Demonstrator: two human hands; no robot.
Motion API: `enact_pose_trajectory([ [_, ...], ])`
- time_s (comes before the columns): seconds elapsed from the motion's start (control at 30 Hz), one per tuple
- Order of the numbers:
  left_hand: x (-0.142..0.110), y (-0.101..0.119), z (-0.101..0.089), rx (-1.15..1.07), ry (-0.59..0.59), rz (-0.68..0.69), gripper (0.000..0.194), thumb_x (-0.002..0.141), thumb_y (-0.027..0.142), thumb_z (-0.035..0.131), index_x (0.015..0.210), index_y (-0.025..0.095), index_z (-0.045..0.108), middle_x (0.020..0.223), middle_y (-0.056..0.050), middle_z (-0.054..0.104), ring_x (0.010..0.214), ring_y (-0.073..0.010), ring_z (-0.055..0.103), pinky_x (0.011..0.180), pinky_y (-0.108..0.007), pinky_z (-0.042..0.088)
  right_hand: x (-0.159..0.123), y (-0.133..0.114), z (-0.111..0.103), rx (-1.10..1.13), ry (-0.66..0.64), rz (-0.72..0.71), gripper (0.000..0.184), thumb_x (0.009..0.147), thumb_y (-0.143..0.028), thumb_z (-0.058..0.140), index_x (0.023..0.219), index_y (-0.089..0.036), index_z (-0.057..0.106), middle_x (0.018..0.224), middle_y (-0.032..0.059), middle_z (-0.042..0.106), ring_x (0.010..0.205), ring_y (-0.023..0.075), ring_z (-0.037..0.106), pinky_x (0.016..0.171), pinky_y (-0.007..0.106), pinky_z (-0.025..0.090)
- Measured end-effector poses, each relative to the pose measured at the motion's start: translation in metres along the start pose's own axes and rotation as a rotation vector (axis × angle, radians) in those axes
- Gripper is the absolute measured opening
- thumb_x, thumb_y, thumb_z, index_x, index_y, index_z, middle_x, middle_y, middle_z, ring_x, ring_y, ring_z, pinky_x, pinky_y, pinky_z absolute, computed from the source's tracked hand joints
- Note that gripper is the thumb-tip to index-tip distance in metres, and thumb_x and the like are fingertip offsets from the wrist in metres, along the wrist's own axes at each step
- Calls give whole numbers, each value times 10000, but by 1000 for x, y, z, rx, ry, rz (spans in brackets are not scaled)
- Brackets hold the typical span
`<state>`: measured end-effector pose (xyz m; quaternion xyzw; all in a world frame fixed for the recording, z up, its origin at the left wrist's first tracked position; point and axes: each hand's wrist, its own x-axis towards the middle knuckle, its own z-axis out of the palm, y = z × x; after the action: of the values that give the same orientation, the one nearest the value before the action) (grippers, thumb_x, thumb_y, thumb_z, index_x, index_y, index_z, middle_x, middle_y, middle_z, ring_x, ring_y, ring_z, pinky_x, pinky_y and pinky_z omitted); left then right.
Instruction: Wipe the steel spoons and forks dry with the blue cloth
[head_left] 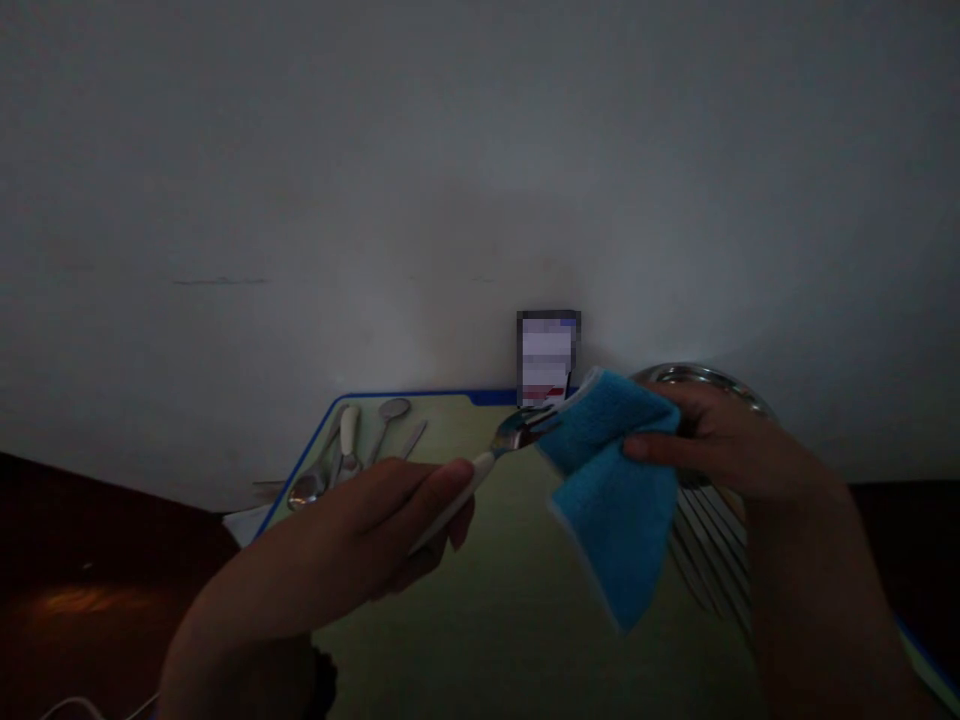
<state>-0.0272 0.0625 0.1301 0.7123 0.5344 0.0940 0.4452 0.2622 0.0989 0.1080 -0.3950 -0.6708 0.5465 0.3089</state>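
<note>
Where the white-handled steel fork (486,464) meets the soft blue cloth (622,490): tines overlap the cloth's left edge in view; actual contact cannot be told.
Left hand (405,505): left of the cloth, closed around the fork's handle.
Right hand (709,440): at the cloth's right side, pinching it, thumb on the near face.
Wiping (judged): best done with a fold wrapped over the tines and drawn from neck to tips, handle held steady.
Shiny round metal dish (697,372): beyond the cloth, to its right, largely hidden by the right hand.
Slender grey metal pieces (694,555): right of the cloth, partly covered; kind unclear.
Dark-framed screen (547,355): beyond the cloth, to its left; contents pixelated.
</note>
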Motion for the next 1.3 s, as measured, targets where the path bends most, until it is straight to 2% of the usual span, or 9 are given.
enact_pose_trajectory([
  [0.1,0,3,-1,-60,-94,-70,472,882,519,301,697,170,560,485,44,456,403,-78,416,387,-165,352,2,0,3,44,46,3,193,742,-248,650,932,-210,644,806,-4,671,690,112,617,598,207,496],
  [0.23,1,6,-2,-82,-113,-68,446,882,498,327,682,166,548,479,50,441,412,-75,421,391,-155,349,6,-2,7,94,91,23,212,739,-260,653,945,-213,636,837,2,673,693,113,617,593,210,496],
  [0.43,4,5,0,40,-28,-33,420,874,462,367,644,172,566,504,45,483,410,-67,421,367,-147,297,12,-6,13,119,203,74,288,718,-309,662,990,-226,611,810,7,666,617,114,599,517,220,478],
  [0.6,2,5,-1,130,11,-1,458,867,489,369,622,170,588,509,34,518,449,-79,470,411,-163,322,11,-9,15,149,382,15,304,723,-339,648,1007,-237,606,772,6,645,562,103,566,484,219,463],
  [0.73,3,10,1,183,-36,55,467,872,488,358,621,170,592,538,31,540,500,-87,512,476,-175,346,17,-17,31,60,349,-10,378,729,-371,637,1088,-283,560,777,-8,644,581,107,569,454,202,431],
  [0.83,5,10,1,212,-54,39,490,877,498,335,611,170,583,531,33,539,496,-89,511,488,-184,345,22,-21,42,-69,353,-26,395,730,-372,631,1100,-258,554,841,15,651,647,124,584,490,215,446],
  [1.03,0,0,-4,250,24,-31,491,856,530,362,614,176,601,556,22,569,516,-105,522,486,-204,339,16,-20,31,-12,481,4,429,702,-380,657,1101,-268,549,761,10,654,541,119,561,419,215,423],
  [1.2,-2,5,-3,203,-13,63,459,871,486,382,605,171,582,553,30,559,525,-91,530,502,-189,356,19,-21,37,93,392,-8,409,704,-387,653,1082,-267,549,697,-16,622,502,98,535,408,197,404],
  [1.3,-2,9,-3,179,41,96,450,874,467,394,587,165,563,517,33,534,485,-81,502,481,-183,353,27,-18,51,89,346,16,377,725,-435,616,1049,-256,548,710,-15,622,524,101,545,426,198,416],
])
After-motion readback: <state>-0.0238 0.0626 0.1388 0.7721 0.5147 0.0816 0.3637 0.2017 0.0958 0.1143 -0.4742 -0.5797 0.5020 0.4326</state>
